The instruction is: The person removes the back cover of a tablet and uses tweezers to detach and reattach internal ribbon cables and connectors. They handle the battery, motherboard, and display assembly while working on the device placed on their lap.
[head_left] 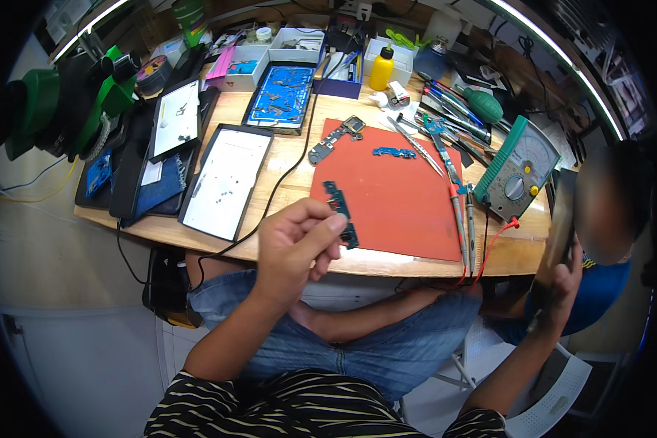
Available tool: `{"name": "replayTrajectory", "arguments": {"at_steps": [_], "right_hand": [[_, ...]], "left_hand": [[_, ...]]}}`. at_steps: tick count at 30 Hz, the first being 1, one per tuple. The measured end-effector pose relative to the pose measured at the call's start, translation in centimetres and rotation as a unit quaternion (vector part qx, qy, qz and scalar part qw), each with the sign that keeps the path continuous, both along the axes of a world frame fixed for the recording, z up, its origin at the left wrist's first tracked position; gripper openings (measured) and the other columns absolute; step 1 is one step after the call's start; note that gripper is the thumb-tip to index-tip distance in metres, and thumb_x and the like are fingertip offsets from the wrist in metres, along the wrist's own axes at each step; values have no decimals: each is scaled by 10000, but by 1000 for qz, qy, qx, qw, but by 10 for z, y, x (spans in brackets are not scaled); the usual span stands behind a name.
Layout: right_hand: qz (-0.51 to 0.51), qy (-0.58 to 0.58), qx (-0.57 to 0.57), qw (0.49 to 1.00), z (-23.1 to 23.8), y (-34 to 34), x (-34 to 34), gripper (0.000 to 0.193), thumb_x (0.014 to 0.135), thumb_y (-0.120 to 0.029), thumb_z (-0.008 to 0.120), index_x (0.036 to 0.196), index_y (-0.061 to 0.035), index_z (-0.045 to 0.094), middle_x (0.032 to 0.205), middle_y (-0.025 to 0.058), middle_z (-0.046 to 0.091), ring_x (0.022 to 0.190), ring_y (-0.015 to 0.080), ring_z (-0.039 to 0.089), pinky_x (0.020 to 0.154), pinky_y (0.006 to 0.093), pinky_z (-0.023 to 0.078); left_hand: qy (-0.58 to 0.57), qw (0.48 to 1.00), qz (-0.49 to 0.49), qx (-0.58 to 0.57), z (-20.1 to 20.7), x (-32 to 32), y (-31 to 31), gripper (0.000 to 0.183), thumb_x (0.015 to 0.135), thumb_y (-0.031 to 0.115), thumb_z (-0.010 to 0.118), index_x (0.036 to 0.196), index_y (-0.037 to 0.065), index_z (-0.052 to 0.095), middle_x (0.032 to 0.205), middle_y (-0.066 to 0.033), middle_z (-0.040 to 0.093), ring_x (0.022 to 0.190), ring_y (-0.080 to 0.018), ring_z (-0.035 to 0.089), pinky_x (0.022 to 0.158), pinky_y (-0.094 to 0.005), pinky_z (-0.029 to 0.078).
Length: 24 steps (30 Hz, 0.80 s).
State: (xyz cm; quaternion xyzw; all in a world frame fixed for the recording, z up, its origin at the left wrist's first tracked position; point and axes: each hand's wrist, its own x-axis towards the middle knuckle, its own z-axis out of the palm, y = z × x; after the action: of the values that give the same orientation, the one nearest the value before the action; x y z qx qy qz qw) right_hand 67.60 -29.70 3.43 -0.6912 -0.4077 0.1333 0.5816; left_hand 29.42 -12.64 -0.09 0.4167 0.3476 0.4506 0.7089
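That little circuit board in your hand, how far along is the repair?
Already apart: a small blue board and a grey part lie on the red mat. In hand: the left hand pinches a narrow circuit board; the right hand holds a dark slab. Left, apparently: reassembly; the multimeter sits unused.

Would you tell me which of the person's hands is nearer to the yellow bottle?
Left. The left hand, pinching a small circuit board, is below the yellow bottle, over the table's near edge. The right hand is farther away, off the table's right end.
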Motion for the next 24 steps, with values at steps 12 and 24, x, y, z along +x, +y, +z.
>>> {"name": "replayTrajectory", "arguments": {"at_steps": [12,24], "right_hand": [[416,-429,-140,790,-10,151,-161,1027,588,-532,863,1444,-107,484,1384,245,484,1330,443,451,1094,554,327],[366,11,-41,930,-8,97,-137,665,797,-302,879,1337,4,639,1337,162,634,1248,272,595,1096,383,419]], "left_hand": [[69,993,45,88,33,-34,-7,122,960,83,721,993,-30,686,729,-41,685,561,-28,573,488,-153,423],[224,947,-64,221,7,26,-34,114,946,70,750,997,-29,729,731,27,671,597,22,510,511,-180,394]]}}
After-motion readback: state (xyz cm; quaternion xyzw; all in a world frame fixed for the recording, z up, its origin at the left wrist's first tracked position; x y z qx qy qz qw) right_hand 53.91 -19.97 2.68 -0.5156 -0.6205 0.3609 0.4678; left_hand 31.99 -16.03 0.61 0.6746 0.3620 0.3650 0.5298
